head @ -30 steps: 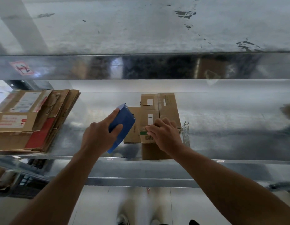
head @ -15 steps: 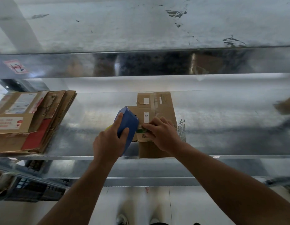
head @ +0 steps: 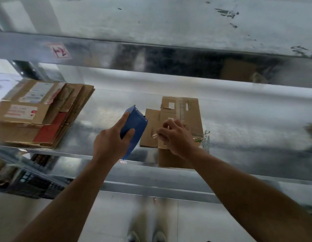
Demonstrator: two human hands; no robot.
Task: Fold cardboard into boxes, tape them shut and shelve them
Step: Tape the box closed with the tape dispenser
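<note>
Metal shelf (head: 256, 130): wide, shiny, runs left to right across the view; a second level sits above it.

Stack of flattened cartons (head: 38, 116): far left on the shelf, well apart from the work; labels and a red panel face up.

Cardboard blank (head: 188, 109): lies flat at the middle of the shelf, not yet folded; one flap juts out to the left; the near end reaches the shelf's front lip.

Tape dispenser (head: 134, 126): blue, just left of the blank, tilted with its far end raised.

Left hand (head: 110, 144): wrapped round the dispenser, forefinger along its left face, thumb on the near side.

Right hand (head: 176, 137): over the blank's near half; fingertips bunched together, pinching what looks like the end of the clear tape (head: 154, 136); the strip is too faint to trace.

Clear wrapper scrap (head: 205, 138): just right of the blank.

Hazards, as judged: the loose tape may fold onto itself or stick askew, since nothing but the pinching hand steadies the blank; a pull from the dispenser may drag the blank off the front lip; taping it flat would leave no box.

Orientation: long axis of the blank runs near to far; the narrow end with the white patches points far.
</note>
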